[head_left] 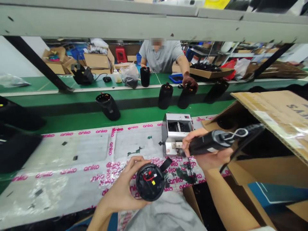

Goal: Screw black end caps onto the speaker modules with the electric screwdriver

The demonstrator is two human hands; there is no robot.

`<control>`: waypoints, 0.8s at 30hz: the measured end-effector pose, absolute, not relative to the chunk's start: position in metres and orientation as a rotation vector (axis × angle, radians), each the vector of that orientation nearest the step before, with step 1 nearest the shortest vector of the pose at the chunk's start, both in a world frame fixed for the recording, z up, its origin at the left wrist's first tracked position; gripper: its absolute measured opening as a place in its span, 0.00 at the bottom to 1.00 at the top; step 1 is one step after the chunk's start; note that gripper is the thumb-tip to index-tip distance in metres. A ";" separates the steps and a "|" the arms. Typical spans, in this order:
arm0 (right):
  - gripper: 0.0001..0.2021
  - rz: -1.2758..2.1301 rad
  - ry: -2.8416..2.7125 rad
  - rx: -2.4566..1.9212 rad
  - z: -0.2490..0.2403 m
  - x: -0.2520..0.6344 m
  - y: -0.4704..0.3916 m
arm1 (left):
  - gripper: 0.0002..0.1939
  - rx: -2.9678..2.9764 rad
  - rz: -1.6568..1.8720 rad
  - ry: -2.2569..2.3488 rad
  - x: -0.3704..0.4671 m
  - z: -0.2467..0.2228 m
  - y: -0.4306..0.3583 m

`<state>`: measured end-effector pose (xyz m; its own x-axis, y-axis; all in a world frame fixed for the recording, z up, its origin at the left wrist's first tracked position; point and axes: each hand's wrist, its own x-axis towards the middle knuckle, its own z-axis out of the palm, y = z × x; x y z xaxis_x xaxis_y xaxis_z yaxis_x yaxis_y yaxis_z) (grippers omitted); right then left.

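My left hand (122, 189) is wrapped round a black cylindrical housing (144, 189), its open end tilted toward me. Red wires with white and yellow connectors (153, 182) show inside it, and a black strap (166, 164) sticks out from its side. In my right hand (214, 159) is a black corded electric screwdriver (203, 143), lying nearly level. A white loop (238, 132) hangs at its rear end. The screwdriver's front end is close to a silver box-like screw feeder (176, 128); whether they touch I cannot tell.
Several black cylinders, one of them a tilted housing (109, 107), stand on the green bench. Opposite, a co-worker's hand (190, 82) rests on another cylinder. An open cardboard box (271, 115) is at my right. Overhead runs a shelf edge (120, 24). Printed plastic sheeting (60, 179) covers my worktop.
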<state>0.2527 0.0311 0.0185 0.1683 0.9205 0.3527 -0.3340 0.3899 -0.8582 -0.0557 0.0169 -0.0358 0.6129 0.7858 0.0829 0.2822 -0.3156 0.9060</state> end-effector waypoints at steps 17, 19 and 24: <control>0.37 1.018 -1.276 -0.833 0.113 0.289 -0.002 | 0.52 1.366 0.990 0.748 -0.016 -0.081 -0.020; 0.39 1.020 -1.217 -0.854 0.108 0.286 -0.002 | 0.57 1.450 0.957 0.740 -0.019 -0.081 -0.014; 0.39 1.024 -1.099 -0.906 0.087 0.288 -0.011 | 0.57 1.676 1.018 0.828 -0.044 -0.074 0.007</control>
